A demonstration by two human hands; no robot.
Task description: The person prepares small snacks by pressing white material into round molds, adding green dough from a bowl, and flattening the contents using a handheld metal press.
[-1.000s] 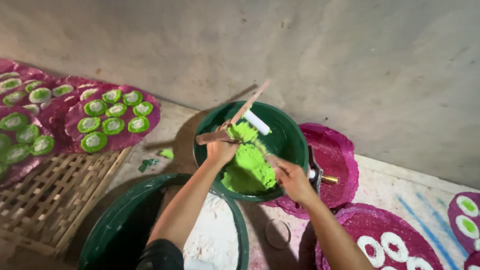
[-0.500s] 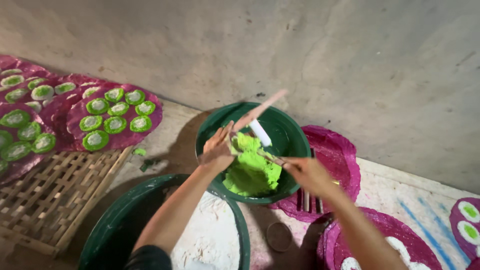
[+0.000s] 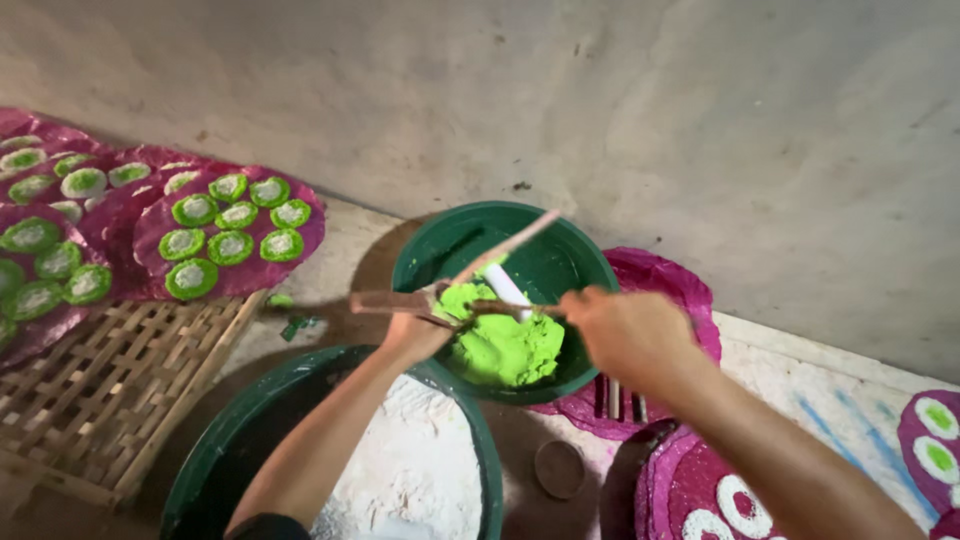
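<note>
Right hand (image 3: 628, 330) moved left onto wooden sticks (image 3: 430, 298) | left hand (image 3: 415, 332) grips sticks too | green dough (image 3: 500, 345) below, white-powder tub (image 3: 400, 470) near.

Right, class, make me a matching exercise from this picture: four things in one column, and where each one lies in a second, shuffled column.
Things:
1. green dough
2. white flour
3. woven bamboo rack
4. green-rimmed cakes

Places:
a. on the purple trays at far left
b. in the near green tub
c. in the green bowl by the wall
d. on the floor, left of the tub

Pairs: 1-c, 2-b, 3-d, 4-a
</note>
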